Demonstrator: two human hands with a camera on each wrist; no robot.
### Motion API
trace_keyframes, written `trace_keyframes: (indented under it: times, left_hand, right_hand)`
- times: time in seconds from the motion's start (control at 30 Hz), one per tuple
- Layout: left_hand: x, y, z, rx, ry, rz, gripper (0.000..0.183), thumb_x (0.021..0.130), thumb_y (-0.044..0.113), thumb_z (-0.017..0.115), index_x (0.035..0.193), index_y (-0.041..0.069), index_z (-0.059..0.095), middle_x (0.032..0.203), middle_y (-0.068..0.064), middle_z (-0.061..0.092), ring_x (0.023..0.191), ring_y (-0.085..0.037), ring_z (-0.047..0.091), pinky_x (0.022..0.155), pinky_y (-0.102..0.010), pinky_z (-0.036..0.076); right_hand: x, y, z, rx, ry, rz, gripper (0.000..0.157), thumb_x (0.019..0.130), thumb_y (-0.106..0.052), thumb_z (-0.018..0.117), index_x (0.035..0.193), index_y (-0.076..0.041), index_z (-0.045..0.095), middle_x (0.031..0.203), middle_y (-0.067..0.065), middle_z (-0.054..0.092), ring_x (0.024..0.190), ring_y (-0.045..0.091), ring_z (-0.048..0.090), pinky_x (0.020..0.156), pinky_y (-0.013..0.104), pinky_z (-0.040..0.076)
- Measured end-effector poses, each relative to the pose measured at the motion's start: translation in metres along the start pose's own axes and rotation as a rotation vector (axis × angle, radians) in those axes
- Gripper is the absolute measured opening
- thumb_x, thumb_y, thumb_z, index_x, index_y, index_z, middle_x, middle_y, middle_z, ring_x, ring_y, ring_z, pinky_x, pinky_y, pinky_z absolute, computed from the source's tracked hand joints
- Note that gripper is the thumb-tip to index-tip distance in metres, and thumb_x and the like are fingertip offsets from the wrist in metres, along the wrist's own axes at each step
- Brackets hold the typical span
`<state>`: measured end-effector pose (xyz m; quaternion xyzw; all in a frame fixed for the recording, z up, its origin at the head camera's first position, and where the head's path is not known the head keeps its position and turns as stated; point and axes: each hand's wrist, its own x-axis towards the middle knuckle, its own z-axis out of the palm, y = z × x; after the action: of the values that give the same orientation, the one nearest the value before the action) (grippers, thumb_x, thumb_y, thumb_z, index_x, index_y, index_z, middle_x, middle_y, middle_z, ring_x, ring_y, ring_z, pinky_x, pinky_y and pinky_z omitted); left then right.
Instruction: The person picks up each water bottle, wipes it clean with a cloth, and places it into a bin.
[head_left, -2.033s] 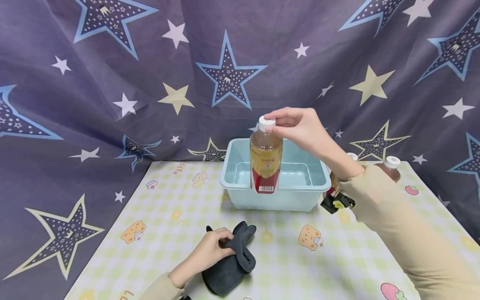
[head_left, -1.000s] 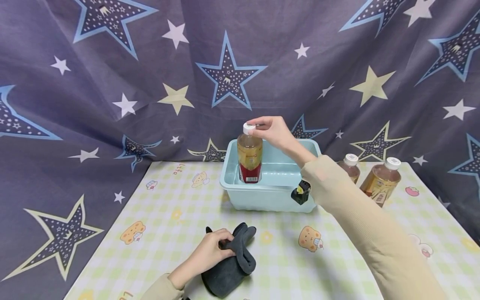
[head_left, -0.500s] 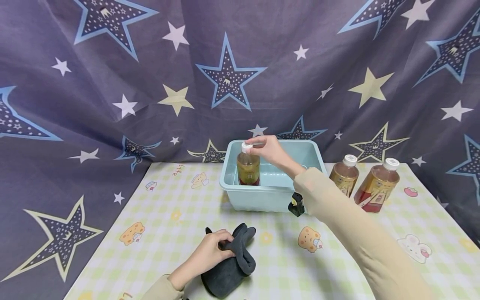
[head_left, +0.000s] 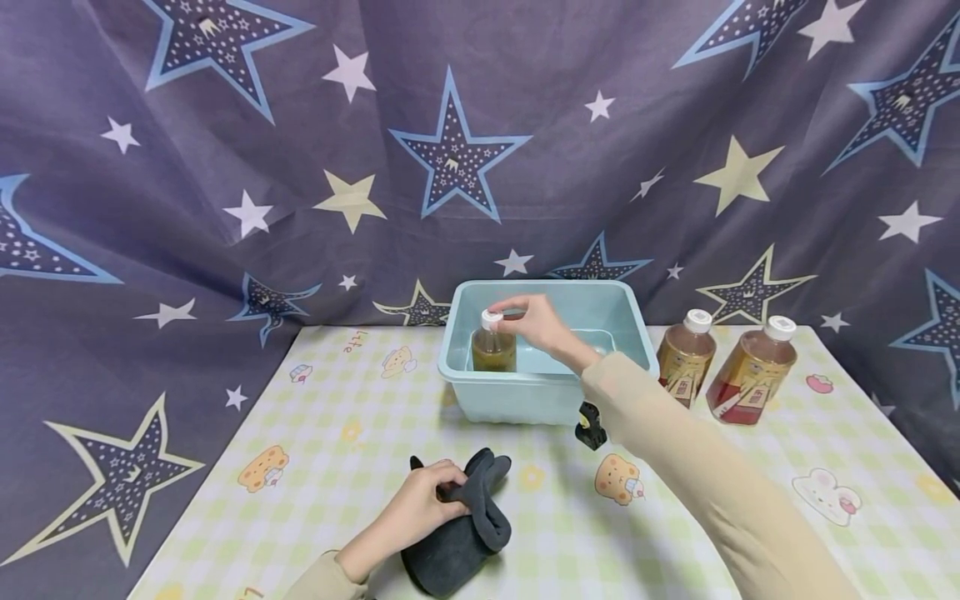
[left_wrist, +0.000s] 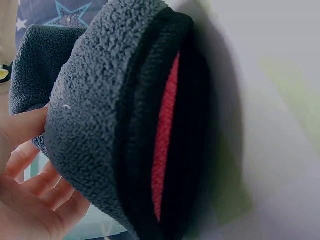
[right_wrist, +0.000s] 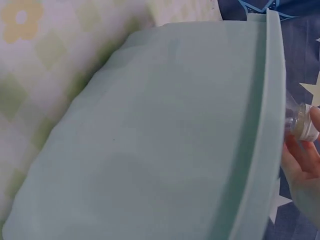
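The right hand (head_left: 528,319) has thumb and fingers clamped on the white cap (head_left: 491,318) of a bottle (head_left: 493,357), which it holds upright inside the pale blue tub (head_left: 547,380). The tub's left wall is near the bottle, while right of the hand a broad stretch of tub floor gives it sideways room. The near rim passes beneath the wrist; the far rim lies beyond the knuckles, near the star-patterned curtain (head_left: 300,125). Farther right of that hand, past the tub's right end, stand two more bottles (head_left: 752,375). The left hand (head_left: 427,497) is well apart on the near side, thumb and fingers pinching a dark grey fleece pouch (head_left: 450,557) on the table (head_left: 337,500) — checked cloth stretches between pouch and tub. The tub's near wall hides the bottle's lower part, so whether its base touches the tub floor cannot be told. The right sleeve (head_left: 675,450) crosses in front of the tub's near right corner. In the right wrist view the hand is cut off at the right edge; in the left wrist view a strip of red lining (left_wrist: 166,135) shows — anything deeper inside is too dark to make out.
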<state>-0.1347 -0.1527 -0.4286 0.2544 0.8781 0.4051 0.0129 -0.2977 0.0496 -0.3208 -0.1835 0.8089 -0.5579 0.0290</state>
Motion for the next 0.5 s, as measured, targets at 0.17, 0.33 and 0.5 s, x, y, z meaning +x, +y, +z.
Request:
trace_keyframes:
  times: [0.17, 0.33, 0.5]
  left_hand:
    - [0.0, -0.0007, 0.0009, 0.0, 0.004, 0.008, 0.014, 0.07, 0.013, 0.072, 0.079, 0.016, 0.062, 0.08, 0.01, 0.055, 0.071, -0.004, 0.05, 0.065, -0.023, 0.044]
    - [-0.0003, -0.0023, 0.0021, -0.001, 0.009, 0.019, 0.015, 0.069, 0.011, 0.072, 0.079, 0.017, 0.062, 0.079, 0.011, 0.056, 0.07, -0.003, 0.051, 0.065, -0.023, 0.044]
    - [0.0001, -0.0026, 0.0022, 0.001, 0.012, 0.029, 0.015, 0.069, 0.012, 0.072, 0.079, 0.017, 0.062, 0.08, 0.011, 0.056, 0.071, -0.003, 0.051, 0.065, -0.023, 0.044]
  right_hand:
    - [-0.0008, 0.0042, 0.0023, 0.007, -0.001, 0.007, 0.028, 0.077, -0.004, 0.065, 0.104, 0.0, 0.063, 0.117, 0.014, 0.055, 0.095, 0.028, 0.059, 0.078, 0.029, 0.047]
    - [-0.0015, 0.0054, 0.0028, 0.015, -0.002, 0.011, 0.028, 0.077, -0.005, 0.065, 0.104, 0.0, 0.064, 0.115, 0.014, 0.056, 0.094, 0.027, 0.06, 0.077, 0.03, 0.048]
    - [-0.0016, 0.0043, 0.0021, -0.005, -0.001, 0.004, 0.027, 0.076, -0.005, 0.065, 0.103, 0.0, 0.064, 0.112, 0.014, 0.058, 0.094, 0.025, 0.06, 0.076, 0.028, 0.048]
